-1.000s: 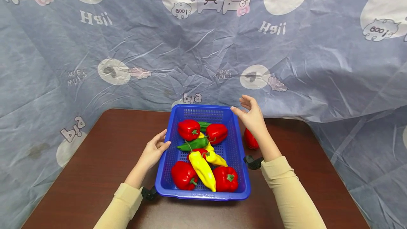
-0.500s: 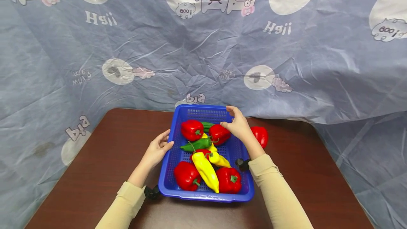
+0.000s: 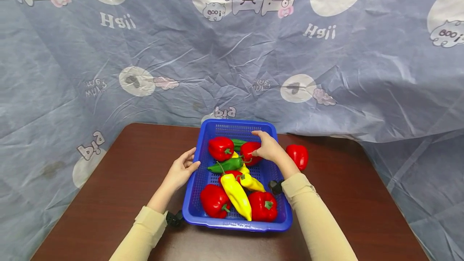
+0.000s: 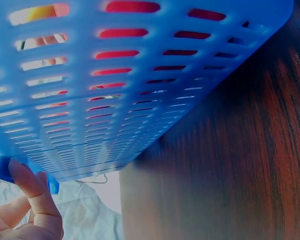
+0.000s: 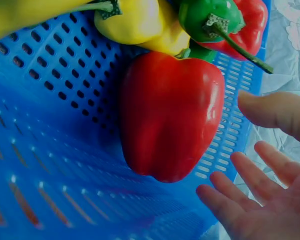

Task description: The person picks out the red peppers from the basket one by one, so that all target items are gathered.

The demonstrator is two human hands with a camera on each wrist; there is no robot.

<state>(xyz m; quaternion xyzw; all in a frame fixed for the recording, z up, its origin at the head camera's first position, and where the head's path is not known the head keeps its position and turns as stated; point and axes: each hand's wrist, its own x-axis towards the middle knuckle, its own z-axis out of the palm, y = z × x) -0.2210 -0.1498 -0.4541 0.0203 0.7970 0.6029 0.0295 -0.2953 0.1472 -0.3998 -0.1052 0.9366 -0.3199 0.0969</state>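
A blue plastic basket (image 3: 237, 224) holds several peppers. My left hand (image 3: 179, 173) grips its left rim, thumb over the edge; in the left wrist view, curled fingers (image 4: 35, 197) lie beneath the rim. My right hand (image 3: 269, 148) reaches over the right side with spread fingers, close above a red bell pepper (image 5: 170, 115). The right wrist view shows a gap between this pepper and the thumb and fingers. Nearby are a green pepper (image 3: 226, 165), another red bell pepper (image 3: 220, 148) and a yellow pepper (image 3: 251, 182).
Toward the basket's front lie a long yellow pepper (image 3: 236, 196) and red bell peppers on both sides of it. A red bell pepper (image 3: 298, 157) sits outside on the brown table (image 3: 348, 188). A printed grey-blue cloth (image 3: 232, 51) hangs behind the table.
My right hand has moved left and down from the basket's back right corner to over the red bell pepper inside. My left hand stays at the left rim. The view shifts slightly.
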